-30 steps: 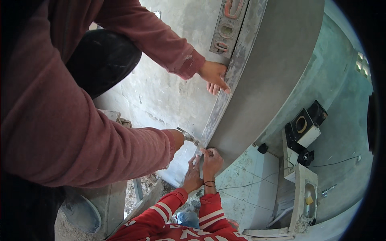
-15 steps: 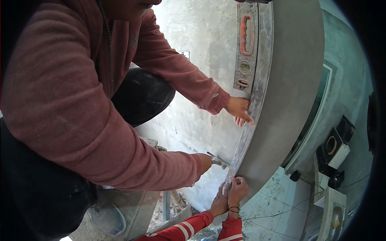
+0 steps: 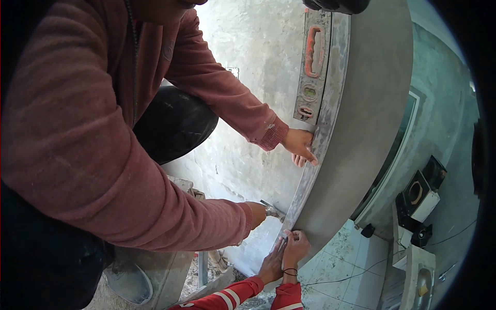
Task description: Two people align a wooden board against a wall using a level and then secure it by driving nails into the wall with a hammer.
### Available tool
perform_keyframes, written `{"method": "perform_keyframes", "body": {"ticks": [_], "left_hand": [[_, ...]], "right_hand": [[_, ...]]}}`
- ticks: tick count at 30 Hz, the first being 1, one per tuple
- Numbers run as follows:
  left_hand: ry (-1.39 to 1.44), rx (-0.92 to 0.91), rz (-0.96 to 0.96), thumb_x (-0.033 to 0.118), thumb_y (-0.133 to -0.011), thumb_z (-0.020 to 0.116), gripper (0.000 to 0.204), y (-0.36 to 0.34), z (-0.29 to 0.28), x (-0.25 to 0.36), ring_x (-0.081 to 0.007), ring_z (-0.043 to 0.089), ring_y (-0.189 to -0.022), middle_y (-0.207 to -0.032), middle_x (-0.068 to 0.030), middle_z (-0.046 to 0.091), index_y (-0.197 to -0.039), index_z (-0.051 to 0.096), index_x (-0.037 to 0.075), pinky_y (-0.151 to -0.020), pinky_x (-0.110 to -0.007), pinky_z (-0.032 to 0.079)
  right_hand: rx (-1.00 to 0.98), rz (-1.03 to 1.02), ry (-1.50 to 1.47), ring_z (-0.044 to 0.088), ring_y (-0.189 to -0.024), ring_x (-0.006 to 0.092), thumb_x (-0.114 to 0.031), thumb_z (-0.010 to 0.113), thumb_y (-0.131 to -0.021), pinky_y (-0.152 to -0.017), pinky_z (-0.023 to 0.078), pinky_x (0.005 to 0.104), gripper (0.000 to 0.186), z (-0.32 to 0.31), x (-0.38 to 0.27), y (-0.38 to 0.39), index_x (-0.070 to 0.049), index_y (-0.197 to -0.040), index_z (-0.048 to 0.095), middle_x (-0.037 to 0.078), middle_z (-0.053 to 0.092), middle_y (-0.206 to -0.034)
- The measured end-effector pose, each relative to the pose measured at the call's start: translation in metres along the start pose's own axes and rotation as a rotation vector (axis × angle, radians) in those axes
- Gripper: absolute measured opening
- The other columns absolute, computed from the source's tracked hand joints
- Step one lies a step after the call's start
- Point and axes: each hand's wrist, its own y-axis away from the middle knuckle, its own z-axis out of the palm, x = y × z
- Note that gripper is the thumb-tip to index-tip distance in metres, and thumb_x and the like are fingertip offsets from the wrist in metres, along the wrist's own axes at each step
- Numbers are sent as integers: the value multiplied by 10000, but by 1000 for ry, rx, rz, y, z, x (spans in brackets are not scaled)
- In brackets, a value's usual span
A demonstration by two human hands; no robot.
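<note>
My left hand [image 3: 272,266] and my right hand [image 3: 295,249] come up from the lower edge in red sleeves with pale stripes. They meet at the lower end of a long grey strip [image 3: 306,181] lying along the wall's edge. Both sets of fingers are closed; a small dark piece [image 3: 283,243] shows between them, too small to name. Just above, a co-worker's hand [image 3: 257,214] grips a hammer [image 3: 275,212], its head close to the strip. The co-worker's other hand [image 3: 301,146] presses on the strip higher up.
A spirit level [image 3: 312,64] with an orange handle lies against the strip. The co-worker, in a dusty red jacket [image 3: 72,124], crouches at left. Boxes and a speaker [image 3: 415,192] stand at right beyond a tiled floor [image 3: 343,261] with a cable. Rubble [image 3: 217,266] lies below.
The whole view has shifted slightly, so most things sit further left and lower. A dark object at the top edge shows more. My hands keep their place at the strip's end.
</note>
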Motion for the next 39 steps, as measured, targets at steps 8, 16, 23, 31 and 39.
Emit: {"method": "perform_keyframes", "body": {"ticks": [8,16,23,31,39], "left_hand": [[-5,-43,-23,273,-890,851,1085,3,30,-35,-481,345,-1616,-1843,-279,8,-1776,241,127,-1175,-521,507],[103,-74,-67,301,-843,897,1131,5,24,-29,-513,498,-1501,-1846,-266,-60,-1774,269,169,-1111,-543,543],[2,14,60,266,-848,864,1084,6,12,-26,-504,620,-1364,-1808,-364,-67,-1743,291,52,-894,-533,624],[32,-179,-116,298,-841,876,1002,0,-8,-1,-519,670,-1279,-1822,-317,-49,-1690,402,57,-931,-567,613],[-10,-178,-104,270,-888,833,833,-1,-10,1,-515,710,-1202,-1797,-379,10,-1609,499,21,-879,-557,629]], "right_hand": [[35,-36,46,702,-671,328,-280,918,-862,-670,533,457,307,1,-11,2,-20,-825,760,152,752,-771],[16,5,28,707,-671,338,-315,917,-854,-660,528,474,314,0,1,-1,-46,-820,759,136,753,-767],[13,-5,47,716,-672,329,-318,907,-857,-658,524,487,297,2,-7,1,-63,-813,761,121,756,-762],[24,38,-18,709,-663,312,-295,916,-848,-662,541,451,308,-5,0,0,-35,-817,755,133,749,-759],[13,43,9,719,-694,318,-272,903,-857,-678,547,447,263,-2,6,0,-47,-842,767,130,762,-784]]}}
